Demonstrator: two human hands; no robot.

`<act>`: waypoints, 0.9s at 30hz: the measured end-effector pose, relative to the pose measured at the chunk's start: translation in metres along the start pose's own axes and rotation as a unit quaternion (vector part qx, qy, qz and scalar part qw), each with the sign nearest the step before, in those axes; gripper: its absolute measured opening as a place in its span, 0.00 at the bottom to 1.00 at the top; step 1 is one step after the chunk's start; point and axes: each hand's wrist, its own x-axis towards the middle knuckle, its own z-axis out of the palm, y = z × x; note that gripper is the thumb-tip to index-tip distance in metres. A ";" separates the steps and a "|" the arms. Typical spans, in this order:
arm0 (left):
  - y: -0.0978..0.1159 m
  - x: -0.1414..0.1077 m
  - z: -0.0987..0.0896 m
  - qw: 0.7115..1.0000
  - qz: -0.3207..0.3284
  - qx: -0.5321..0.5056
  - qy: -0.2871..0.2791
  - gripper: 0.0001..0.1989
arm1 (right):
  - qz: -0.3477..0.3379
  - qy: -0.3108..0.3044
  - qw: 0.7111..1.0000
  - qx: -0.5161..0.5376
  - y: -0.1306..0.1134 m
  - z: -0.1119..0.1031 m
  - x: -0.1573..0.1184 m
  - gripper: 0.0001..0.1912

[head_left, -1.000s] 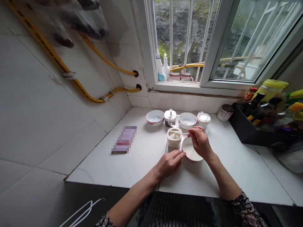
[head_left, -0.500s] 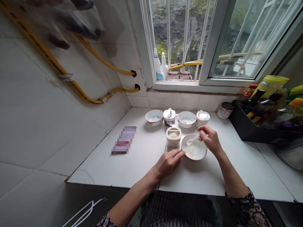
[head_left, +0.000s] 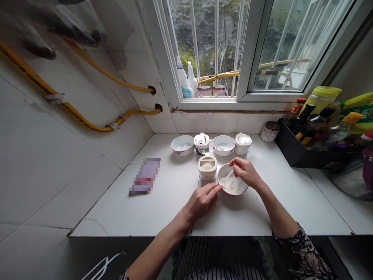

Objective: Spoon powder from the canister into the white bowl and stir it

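Note:
My right hand [head_left: 244, 171] is closed around the handle of a small white spoon [head_left: 229, 175]. The spoon's scoop rests low inside a white bowl [head_left: 241, 190], amid a pale powdery or grainy substance. At the bowl's near left rim, the fingertips of my left hand [head_left: 205, 197] grip the edge; its thumb is mostly hidden. Just left of the bowl stands an uncovered seasoning jar [head_left: 207, 175] holding pale grains. Behind are a flowered bowl [head_left: 181, 146] with a spoon in it, a lidded jar with dark contents [head_left: 201, 144], another bowl [head_left: 223, 145] and a white lidded jar [head_left: 243, 144].
A blurred purple packet-like object [head_left: 145, 177] lies on the white counter [head_left: 163, 210] at left. Far right stands a black bin [head_left: 291, 149] of bottles, with a dark-lidded jar [head_left: 269, 132] beside it. A barred window [head_left: 215, 50] is behind, and yellow pipes [head_left: 87, 124] run along the left wall.
The spoon has tilted and its scoop has dropped lower into the bowl, with my right hand shifting slightly. My left hand stays at the rim. The whole view has turned a little rightward.

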 end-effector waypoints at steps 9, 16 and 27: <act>0.000 -0.001 0.000 1.000 -0.005 0.000 -0.006 0.17 | -0.055 0.057 0.989 -0.124 0.001 -0.002 0.003 0.08; 0.000 0.000 -0.001 1.000 0.000 0.000 -0.004 0.17 | 0.004 0.029 0.999 -0.045 0.000 -0.005 0.001 0.08; -0.001 -0.001 0.000 1.000 0.000 -0.002 -0.002 0.17 | 0.067 0.078 0.992 0.079 0.008 -0.008 0.007 0.08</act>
